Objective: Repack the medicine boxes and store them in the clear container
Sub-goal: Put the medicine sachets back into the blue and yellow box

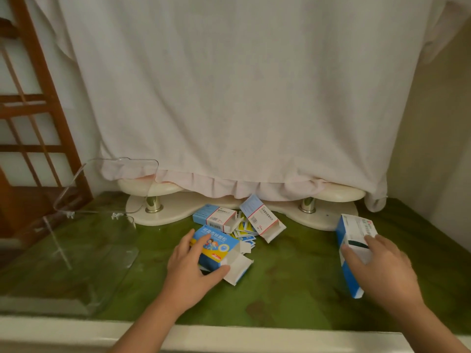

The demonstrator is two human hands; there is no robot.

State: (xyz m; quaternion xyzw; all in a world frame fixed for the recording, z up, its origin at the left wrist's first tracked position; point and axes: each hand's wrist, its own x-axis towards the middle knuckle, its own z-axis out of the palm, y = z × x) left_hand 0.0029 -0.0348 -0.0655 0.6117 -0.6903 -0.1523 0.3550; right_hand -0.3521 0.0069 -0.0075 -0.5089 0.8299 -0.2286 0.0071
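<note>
My left hand (188, 268) grips the blue box with the cartoon picture (216, 247), fingers over its top face and thumb along the near edge; its end flaps (238, 267) hang open towards the right, and it sits on the green tabletop (293, 276) near the middle. My right hand (379, 268) is curled round a taller blue-and-white box (353, 233), held on a slant at the right side, well apart from the others – whether its lower end touches the tabletop I cannot tell. Behind the cartoon box lie two more white-and-blue boxes: one (214, 216) lying flat, the other (260, 217) tilted with its open end towards me. Between them is a small heap of blue, white and yellow sachets (244, 229). The clear container (84, 225) stands at the left of the tabletop with its lid (107, 179) raised – I see no box inside it. At the back, a pale cloth (229, 98) drapes over a cream stand (163, 207), and a wooden frame (38, 110) stands at the far left
</note>
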